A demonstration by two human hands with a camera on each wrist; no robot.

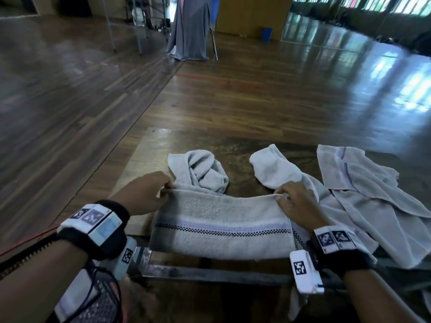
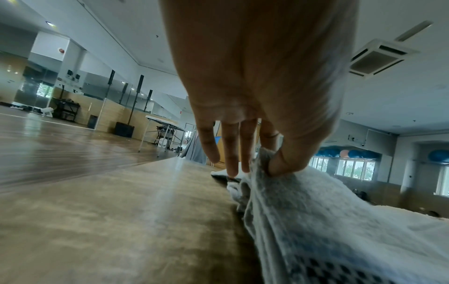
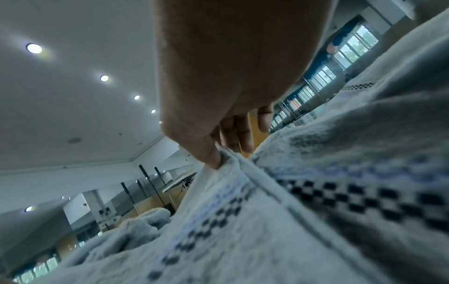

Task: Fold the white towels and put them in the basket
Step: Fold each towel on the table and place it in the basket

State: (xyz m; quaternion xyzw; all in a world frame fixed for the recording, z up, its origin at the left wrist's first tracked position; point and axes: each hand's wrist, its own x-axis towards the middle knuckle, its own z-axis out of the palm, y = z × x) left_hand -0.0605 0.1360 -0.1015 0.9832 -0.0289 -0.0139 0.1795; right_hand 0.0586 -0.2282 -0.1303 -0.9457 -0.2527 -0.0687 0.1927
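Observation:
A white towel (image 1: pixel 221 220) with a blue and black checked stripe lies doubled over at the near edge of the table (image 1: pixel 144 155). My left hand (image 1: pixel 149 194) pinches its far left corner between thumb and index finger, as the left wrist view shows at the hand (image 2: pixel 272 161) and towel (image 2: pixel 316 211). At the far right corner my right hand (image 1: pixel 296 201) pinches the towel's edge; in the right wrist view the thumb of that hand (image 3: pixel 213 153) presses into the towel (image 3: pixel 243 221). No basket is in view.
A crumpled white towel (image 1: pixel 200 171) lies behind the held one, a second (image 1: pixel 272 169) to its right, and a spread one (image 1: pixel 373 194) at the far right. A metal frame bar (image 1: pixel 210 273) runs along the table's near edge. Wooden floor surrounds the table.

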